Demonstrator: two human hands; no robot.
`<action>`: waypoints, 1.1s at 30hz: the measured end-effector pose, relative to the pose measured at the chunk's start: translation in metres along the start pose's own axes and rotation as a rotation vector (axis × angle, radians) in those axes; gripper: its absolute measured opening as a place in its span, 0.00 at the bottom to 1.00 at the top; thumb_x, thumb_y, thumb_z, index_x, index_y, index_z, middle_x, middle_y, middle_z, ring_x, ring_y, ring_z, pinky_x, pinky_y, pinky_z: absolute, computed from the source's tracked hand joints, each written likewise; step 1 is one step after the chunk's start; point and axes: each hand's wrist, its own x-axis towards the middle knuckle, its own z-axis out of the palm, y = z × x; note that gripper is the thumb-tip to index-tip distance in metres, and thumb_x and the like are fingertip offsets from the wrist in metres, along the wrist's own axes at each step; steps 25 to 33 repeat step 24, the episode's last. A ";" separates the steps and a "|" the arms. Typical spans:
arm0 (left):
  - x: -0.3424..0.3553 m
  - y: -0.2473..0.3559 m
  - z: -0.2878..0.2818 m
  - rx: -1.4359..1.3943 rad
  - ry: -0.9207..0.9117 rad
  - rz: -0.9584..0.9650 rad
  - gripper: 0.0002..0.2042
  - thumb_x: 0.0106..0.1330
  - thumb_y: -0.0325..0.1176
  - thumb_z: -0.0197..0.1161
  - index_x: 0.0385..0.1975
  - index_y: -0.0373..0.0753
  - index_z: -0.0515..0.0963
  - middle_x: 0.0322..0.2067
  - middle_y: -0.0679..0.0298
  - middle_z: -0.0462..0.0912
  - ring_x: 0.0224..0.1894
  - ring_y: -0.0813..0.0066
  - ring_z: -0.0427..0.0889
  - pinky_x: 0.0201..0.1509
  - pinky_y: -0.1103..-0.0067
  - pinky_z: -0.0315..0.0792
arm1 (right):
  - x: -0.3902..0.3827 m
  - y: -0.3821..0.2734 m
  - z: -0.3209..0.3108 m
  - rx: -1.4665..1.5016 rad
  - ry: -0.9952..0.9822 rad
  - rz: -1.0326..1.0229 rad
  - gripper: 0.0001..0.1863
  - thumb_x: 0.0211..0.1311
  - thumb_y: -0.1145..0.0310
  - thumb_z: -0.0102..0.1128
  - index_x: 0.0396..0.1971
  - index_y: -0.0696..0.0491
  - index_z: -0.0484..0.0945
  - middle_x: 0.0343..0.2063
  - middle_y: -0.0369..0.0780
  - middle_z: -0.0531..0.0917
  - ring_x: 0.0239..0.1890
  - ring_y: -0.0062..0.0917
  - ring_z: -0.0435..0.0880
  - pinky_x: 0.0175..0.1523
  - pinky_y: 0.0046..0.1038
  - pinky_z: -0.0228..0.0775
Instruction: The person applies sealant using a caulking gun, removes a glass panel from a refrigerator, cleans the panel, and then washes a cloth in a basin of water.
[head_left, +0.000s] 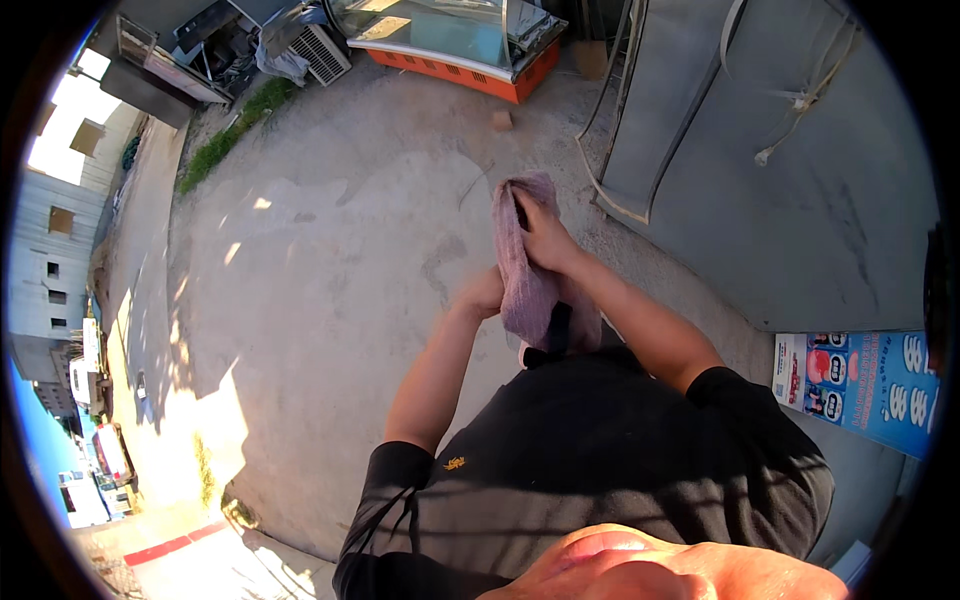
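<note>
- Holding a pinkish cloth point(525, 270) in front of the chest, both hands are closed on it, and it hangs as a long limp strip over a dark strap-like piece below.
- Left hand point(483, 295) grips the cloth's lower left edge, fingers hidden behind the fabric.
- Right hand point(545, 238) clasps the upper part, fingers curled into the folds near the top.
- Judging by its drape, the cloth is light, soft and floppy, with a nubby towel-like weave; it should not slip, and bunching it anywhere along its length gives a sure hold.
- Below the hands lies a bare concrete floor point(330, 260), rough, stained and patched with sun and shade.
- To the right stands a tall grey metal cabinet point(800, 200), flat-sided and dull, with a loose white cord over it.
- A blue printed box point(870, 385) sits at the cabinet's foot.
- Farther off, an orange-based display freezer point(450, 45) with a curved glass top rests near a strip of grass.
</note>
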 end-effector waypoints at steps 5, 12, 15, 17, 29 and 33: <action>0.085 0.011 -0.117 -0.192 0.209 0.006 0.25 0.67 0.34 0.58 0.63 0.43 0.62 0.63 0.61 0.65 0.62 0.70 0.66 0.63 0.71 0.65 | 0.127 -0.005 0.028 -0.158 -0.557 -0.064 0.22 0.60 0.64 0.55 0.52 0.58 0.73 0.49 0.47 0.77 0.51 0.38 0.77 0.58 0.32 0.67; 0.113 0.228 -0.185 0.771 0.291 -0.149 0.15 0.59 0.40 0.63 0.43 0.41 0.79 0.49 0.63 0.79 0.56 0.70 0.74 0.60 0.75 0.68 | 0.297 0.124 0.001 -0.127 -0.412 0.125 0.18 0.61 0.63 0.58 0.47 0.59 0.77 0.43 0.46 0.81 0.45 0.35 0.81 0.50 0.34 0.72; 0.155 0.146 -0.309 0.752 0.649 0.251 0.16 0.56 0.43 0.65 0.40 0.41 0.79 0.44 0.63 0.82 0.50 0.67 0.79 0.56 0.73 0.72 | 0.346 0.207 -0.030 -0.246 -0.354 0.226 0.19 0.60 0.60 0.60 0.45 0.59 0.78 0.40 0.46 0.83 0.43 0.36 0.82 0.48 0.33 0.73; 0.182 0.142 -0.336 0.981 0.634 0.249 0.17 0.55 0.42 0.64 0.41 0.40 0.79 0.43 0.62 0.82 0.49 0.65 0.79 0.55 0.73 0.72 | 0.349 0.265 -0.060 -0.211 -0.259 0.416 0.18 0.61 0.61 0.60 0.45 0.59 0.78 0.40 0.45 0.83 0.43 0.34 0.82 0.47 0.33 0.73; 0.285 0.156 -0.460 1.247 0.596 0.238 0.18 0.55 0.40 0.63 0.43 0.38 0.78 0.39 0.59 0.84 0.43 0.60 0.82 0.51 0.70 0.74 | 0.440 0.401 -0.111 -0.196 0.028 0.669 0.18 0.62 0.63 0.60 0.46 0.60 0.77 0.35 0.41 0.84 0.34 0.23 0.84 0.40 0.26 0.75; 0.285 0.156 -0.460 1.247 0.596 0.238 0.18 0.55 0.40 0.63 0.43 0.38 0.78 0.39 0.59 0.84 0.43 0.60 0.82 0.51 0.70 0.74 | 0.440 0.401 -0.111 -0.196 0.028 0.669 0.18 0.62 0.63 0.60 0.46 0.60 0.77 0.35 0.41 0.84 0.34 0.23 0.84 0.40 0.26 0.75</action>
